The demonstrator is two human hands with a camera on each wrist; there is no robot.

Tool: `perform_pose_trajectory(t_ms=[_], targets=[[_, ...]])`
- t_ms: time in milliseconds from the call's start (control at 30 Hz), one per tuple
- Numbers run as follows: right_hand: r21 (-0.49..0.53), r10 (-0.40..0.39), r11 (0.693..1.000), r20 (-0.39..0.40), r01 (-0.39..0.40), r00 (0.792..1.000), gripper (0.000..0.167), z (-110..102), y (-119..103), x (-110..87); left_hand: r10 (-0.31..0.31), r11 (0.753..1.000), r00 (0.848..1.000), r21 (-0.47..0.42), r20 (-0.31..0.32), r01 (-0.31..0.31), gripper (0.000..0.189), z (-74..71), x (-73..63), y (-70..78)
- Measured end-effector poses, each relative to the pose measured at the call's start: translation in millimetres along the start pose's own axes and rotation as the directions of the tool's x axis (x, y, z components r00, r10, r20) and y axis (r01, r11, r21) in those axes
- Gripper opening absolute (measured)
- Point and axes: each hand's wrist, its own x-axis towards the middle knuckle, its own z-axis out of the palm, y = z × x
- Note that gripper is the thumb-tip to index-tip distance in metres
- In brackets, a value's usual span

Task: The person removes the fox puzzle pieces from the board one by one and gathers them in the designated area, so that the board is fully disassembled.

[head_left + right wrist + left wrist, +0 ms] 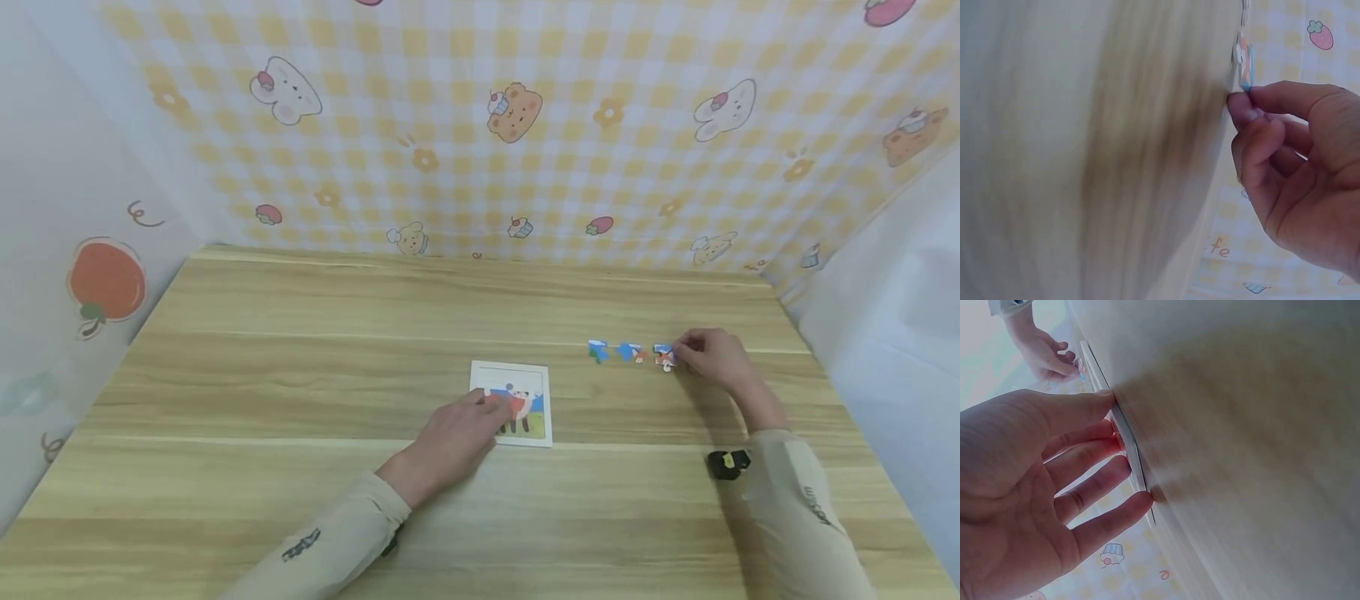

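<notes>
**Puzzle pieces in a row on a wood-grain table (262,375)**

Yellow-checked cloth (465,50) printed with animals and fruit hangs behind the tabletop. Two pale sleeves reach in from the near side. The left hand (456,442) rests on the puzzle board with its fingers loosely bent, spread and touching it, the thumb at the board's edge. The right hand (716,357), farther to the right, pinches the edge of a puzzle piece between thumb and forefinger, its other fingers curled in. The white-framed puzzle board (534,423) lies flat near the middle of the table, showing an animal in red. Right of it and slightly farther back, the pinched piece (663,357), the middle piece (628,352) and the left piece (597,351) lie apart.
</notes>
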Motion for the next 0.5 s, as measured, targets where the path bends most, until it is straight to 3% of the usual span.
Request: perform_pose_trajectory(t_ms=[500], targets=[[-0.047, -0.008, 0.999, -0.009, 0.007, 1.000, 0.026, 0.4, -2.1, 0.0, 0.027, 1.000, 0.999, 0.014, -0.031, -0.026, 0.028, 0.3, -0.6, -1.0]])
